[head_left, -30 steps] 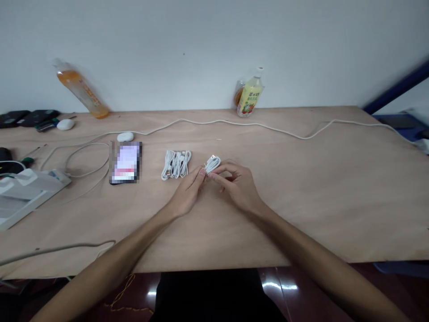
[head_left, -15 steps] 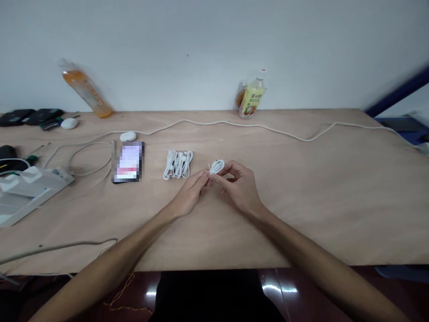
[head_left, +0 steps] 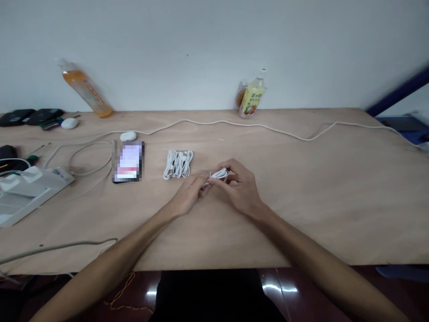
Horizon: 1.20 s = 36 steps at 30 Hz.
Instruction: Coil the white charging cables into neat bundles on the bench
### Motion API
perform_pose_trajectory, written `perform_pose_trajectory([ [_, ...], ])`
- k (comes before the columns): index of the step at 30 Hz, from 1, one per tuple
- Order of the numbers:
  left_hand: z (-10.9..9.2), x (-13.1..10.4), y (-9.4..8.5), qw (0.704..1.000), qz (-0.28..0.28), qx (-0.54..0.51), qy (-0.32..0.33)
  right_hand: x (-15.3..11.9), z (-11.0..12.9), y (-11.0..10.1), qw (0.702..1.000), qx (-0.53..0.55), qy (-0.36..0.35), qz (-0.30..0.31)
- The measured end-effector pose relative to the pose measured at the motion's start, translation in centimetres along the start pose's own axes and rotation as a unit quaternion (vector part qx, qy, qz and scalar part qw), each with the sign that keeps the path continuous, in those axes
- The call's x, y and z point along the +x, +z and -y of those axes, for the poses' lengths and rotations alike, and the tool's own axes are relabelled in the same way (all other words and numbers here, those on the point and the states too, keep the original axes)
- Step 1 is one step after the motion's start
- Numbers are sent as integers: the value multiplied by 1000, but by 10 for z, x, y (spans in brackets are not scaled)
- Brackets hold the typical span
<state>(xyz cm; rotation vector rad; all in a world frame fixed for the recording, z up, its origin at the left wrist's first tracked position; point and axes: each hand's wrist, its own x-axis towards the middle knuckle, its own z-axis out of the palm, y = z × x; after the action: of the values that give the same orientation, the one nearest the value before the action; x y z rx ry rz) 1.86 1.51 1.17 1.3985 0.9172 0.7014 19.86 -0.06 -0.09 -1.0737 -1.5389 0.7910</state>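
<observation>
A small coiled white cable (head_left: 219, 174) is held between my two hands, above the middle of the table. My left hand (head_left: 190, 193) has its fingers closed round the coil's left end. On the other side, my right hand (head_left: 240, 185) pinches the coil between thumb and fingers. A thin tie seems to stick up from the bundle, too small to make out well. Just left of my hands, several bundled white cables (head_left: 178, 164) lie side by side on the table. Part of the held coil is hidden by my fingers.
Left of the bundles lie a phone (head_left: 128, 162) and a white earbud case (head_left: 128, 136). A white power strip (head_left: 33, 192) sits at the far left. A long white cord (head_left: 275, 130) crosses behind. Two bottles, orange (head_left: 87, 91) and yellow (head_left: 252, 97), lean on the wall.
The coil has turned from pointing up to lying more level, pointing right. My fingers have shifted slightly around it; the cable bundles on the table have stayed put.
</observation>
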Motion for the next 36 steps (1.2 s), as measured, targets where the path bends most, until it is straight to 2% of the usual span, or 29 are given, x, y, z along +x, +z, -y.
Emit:
perform_pose_trajectory([
  [2,1,-1,1,1000,-12,15,8,1,-2,0,1000,14,22,-7],
  [5,3,-3,1,992,-44,96,71,1,-4,2,998,42,41,-19],
  [8,7,-5,0,964,-89,196,158,1,-4,3,996,62,58,-38],
  [11,12,-7,-1,940,-122,238,211,1,-3,3,994,66,68,-47],
  [16,18,-6,-2,894,-135,317,287,0,-3,4,992,76,81,-55],
  [20,22,-5,-5,865,-155,338,338,-2,-2,8,992,69,87,-54],
  [22,24,-4,-6,859,-172,329,352,-3,-2,9,993,55,91,-56],
  [25,25,-1,-6,885,-184,276,328,-3,-1,8,993,49,96,-52],
  [30,13,3,-5,966,-176,65,178,-2,-2,6,991,83,99,-44],
  [32,7,5,-5,977,-159,9,143,-1,-2,5,989,91,108,-36],
  [36,1,6,-5,980,-156,-44,114,1,0,4,985,115,126,25],
])
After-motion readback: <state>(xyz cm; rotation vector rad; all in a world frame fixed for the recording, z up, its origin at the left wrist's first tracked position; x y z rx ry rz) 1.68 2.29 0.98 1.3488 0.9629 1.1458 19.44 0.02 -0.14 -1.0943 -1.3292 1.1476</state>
